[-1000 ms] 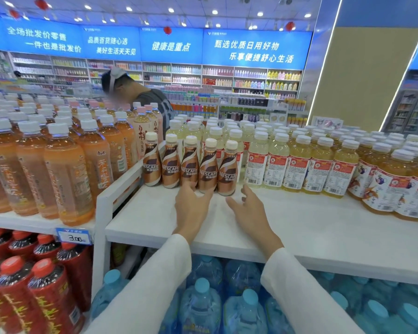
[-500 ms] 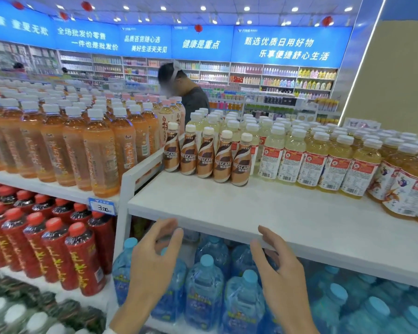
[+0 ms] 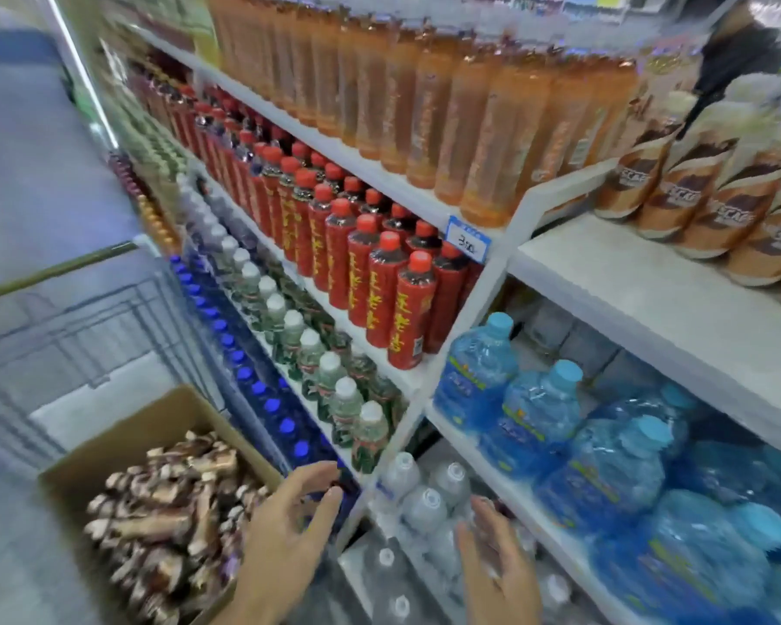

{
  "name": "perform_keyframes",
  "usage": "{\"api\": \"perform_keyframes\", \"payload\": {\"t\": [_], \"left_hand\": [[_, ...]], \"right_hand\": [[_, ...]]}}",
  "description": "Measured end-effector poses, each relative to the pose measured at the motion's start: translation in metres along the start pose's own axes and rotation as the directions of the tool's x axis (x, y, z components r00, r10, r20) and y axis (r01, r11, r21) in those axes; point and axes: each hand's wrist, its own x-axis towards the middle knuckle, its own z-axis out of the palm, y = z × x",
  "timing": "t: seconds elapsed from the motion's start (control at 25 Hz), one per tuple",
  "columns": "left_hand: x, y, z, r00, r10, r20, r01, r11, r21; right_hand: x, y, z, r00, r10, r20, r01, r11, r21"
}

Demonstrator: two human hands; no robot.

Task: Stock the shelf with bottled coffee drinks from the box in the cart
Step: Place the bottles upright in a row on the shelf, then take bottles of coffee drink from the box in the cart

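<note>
The step in hand looks like a reach into the box (image 3: 122,437) to fetch bottles. The coffee bottles (image 3: 163,512) lie jumbled on their sides in that box, which sits in the cart (image 3: 64,318) at lower left. Taking from the top of the heap, one per hand, would likely keep neighbours from being dragged out. A grip round the body and not the cap should also make a drop less likely. The bottles then belong on the white shelf (image 3: 641,290), in front of the standing row (image 3: 704,205) at upper right, where bare board shows.

The left hand (image 3: 285,534) hovers just beside the box's near corner, back of the hand up. Its fingers are spread and slightly curved, and it holds nothing. The right hand (image 3: 499,575) hangs over the clear water bottles (image 3: 424,507) on the low shelf, fingers loosely apart, also empty. Neither hand touches a coffee bottle. The picture is blurred, so finer finger detail cannot be told.
</note>
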Motion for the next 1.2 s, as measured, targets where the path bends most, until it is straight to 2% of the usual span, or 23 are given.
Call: {"api": "perform_keyframes", "payload": {"t": [0.08,0.16,0.28,0.44,0.56,0.64,0.72,0.88,1.0,1.12,1.2], "left_hand": [[-0.009,-0.032,-0.037,0.990,-0.110,-0.087,0.113,0.993,0.023],[-0.014,-0.054,-0.069,0.963,-0.206,-0.173,0.208,0.978,-0.008],[-0.014,-0.085,-0.114,0.900,-0.322,-0.295,0.327,0.944,-0.032],[-0.008,-0.134,-0.160,0.793,-0.471,-0.386,0.493,0.869,-0.048],[0.004,-0.178,-0.181,0.700,-0.573,-0.427,0.599,0.796,-0.085],[0.019,-0.205,-0.186,0.602,-0.673,-0.429,0.671,0.718,-0.185],[0.043,-0.226,-0.191,0.466,-0.793,-0.393,0.723,0.597,-0.347],[0.099,-0.262,-0.199,0.285,-0.935,-0.209,0.698,0.352,-0.624],[0.140,-0.290,-0.201,0.144,-0.969,-0.202,0.651,0.246,-0.718],[0.172,-0.315,-0.201,-0.091,-0.960,-0.266,0.612,0.157,-0.775],[0.187,-0.329,-0.197,-0.193,-0.939,-0.283,0.608,0.112,-0.786]], "right_hand": [[-0.006,0.009,0.041,0.977,0.112,0.184,-0.107,0.994,-0.034],[-0.007,0.018,0.078,0.941,0.162,0.298,-0.145,0.986,-0.077],[-0.004,0.037,0.133,0.896,0.185,0.403,-0.111,0.973,-0.202],[0.000,0.049,0.194,0.788,0.269,0.554,-0.046,0.923,-0.383],[0.000,0.053,0.234,0.742,0.367,0.561,-0.121,0.897,-0.426],[-0.001,0.051,0.256,0.704,0.408,0.581,-0.092,0.864,-0.495],[-0.005,0.047,0.270,0.668,0.440,0.600,-0.056,0.834,-0.549],[-0.013,0.046,0.283,0.605,0.497,0.622,-0.031,0.796,-0.605],[-0.014,0.058,0.285,0.579,0.563,0.590,-0.069,0.755,-0.652],[-0.011,0.071,0.284,0.582,0.608,0.539,-0.113,0.718,-0.687],[-0.004,0.079,0.286,0.583,0.629,0.513,-0.141,0.701,-0.699]]}}
